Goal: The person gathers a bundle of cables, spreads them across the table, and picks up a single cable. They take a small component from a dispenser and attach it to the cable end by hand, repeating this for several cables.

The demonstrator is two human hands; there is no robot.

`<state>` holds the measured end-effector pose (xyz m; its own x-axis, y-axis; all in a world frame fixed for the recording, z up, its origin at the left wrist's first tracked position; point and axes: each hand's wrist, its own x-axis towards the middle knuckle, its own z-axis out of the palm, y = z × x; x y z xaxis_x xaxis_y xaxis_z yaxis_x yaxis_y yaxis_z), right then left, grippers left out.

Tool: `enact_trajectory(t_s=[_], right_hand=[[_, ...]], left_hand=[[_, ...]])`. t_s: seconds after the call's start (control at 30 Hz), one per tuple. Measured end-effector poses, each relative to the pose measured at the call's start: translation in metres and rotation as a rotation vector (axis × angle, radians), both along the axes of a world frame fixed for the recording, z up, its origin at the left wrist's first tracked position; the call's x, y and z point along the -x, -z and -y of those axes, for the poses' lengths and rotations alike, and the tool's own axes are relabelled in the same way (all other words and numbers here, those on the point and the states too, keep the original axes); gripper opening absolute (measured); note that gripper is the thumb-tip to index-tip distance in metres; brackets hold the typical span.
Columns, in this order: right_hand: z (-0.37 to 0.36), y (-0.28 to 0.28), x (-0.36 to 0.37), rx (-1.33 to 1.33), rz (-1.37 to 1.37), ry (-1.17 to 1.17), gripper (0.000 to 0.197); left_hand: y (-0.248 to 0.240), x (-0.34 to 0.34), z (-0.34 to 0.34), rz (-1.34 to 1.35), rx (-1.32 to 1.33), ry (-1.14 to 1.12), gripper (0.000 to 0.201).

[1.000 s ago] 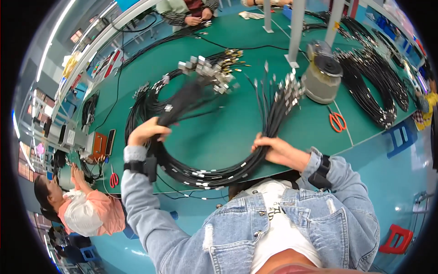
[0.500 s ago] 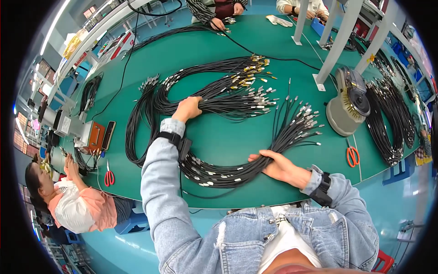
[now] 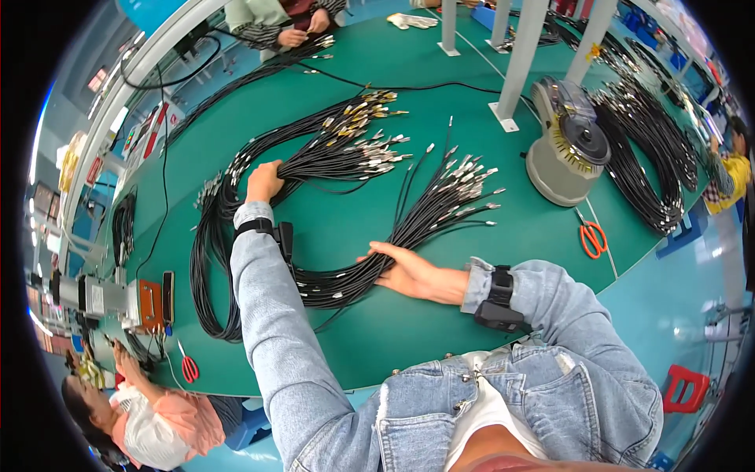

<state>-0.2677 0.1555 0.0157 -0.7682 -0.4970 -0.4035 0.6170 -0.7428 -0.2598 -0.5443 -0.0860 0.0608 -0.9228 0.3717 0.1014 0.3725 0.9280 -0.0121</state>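
Observation:
My left hand (image 3: 266,182) is closed round a thick bundle of black cables (image 3: 307,167) whose silver connector tips fan out to the right. Nearer to me, my right hand (image 3: 405,271) grips another stretch of black cables (image 3: 346,285), thumb on top and fingers beneath. From there the silver-tipped ends (image 3: 464,185) spread up and to the right. These cables curve left and pass under my left forearm, which hides whether both stretches are one bundle. Beyond my left hand lies a cable bundle with yellowish tips (image 3: 342,122); looped cables (image 3: 200,283) lie left of my forearm.
A grey machine with a brush ring (image 3: 566,149), orange-handled scissors (image 3: 591,238) and more cables (image 3: 649,157) are at right. Metal posts (image 3: 523,67) rise behind. Red scissors (image 3: 189,368) and an orange-brown box (image 3: 148,305) are at left. Co-workers sit left and across the green table (image 3: 440,330).
The view has turned, so the table and most things on it appear shifted or tilted. Both hands keep their hold on the cables, and the right-hand stretch now appears farther from the orange-handled scissors.

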Motion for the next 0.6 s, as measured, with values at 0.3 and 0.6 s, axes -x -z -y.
enact_trajectory(t_s=[0.3, 0.6], right_hand=[[0.032, -0.021, -0.037, -0.077, 0.04, -0.147, 0.048], [-0.025, -0.022, -0.055, -0.305, -0.358, -0.65, 0.048]], left_hand=[[-0.006, 0.012, -0.009, -0.034, 0.05, -0.06, 0.047], [-0.031, -0.112, 0.01, -0.107, -0.108, 0.229, 0.063]])
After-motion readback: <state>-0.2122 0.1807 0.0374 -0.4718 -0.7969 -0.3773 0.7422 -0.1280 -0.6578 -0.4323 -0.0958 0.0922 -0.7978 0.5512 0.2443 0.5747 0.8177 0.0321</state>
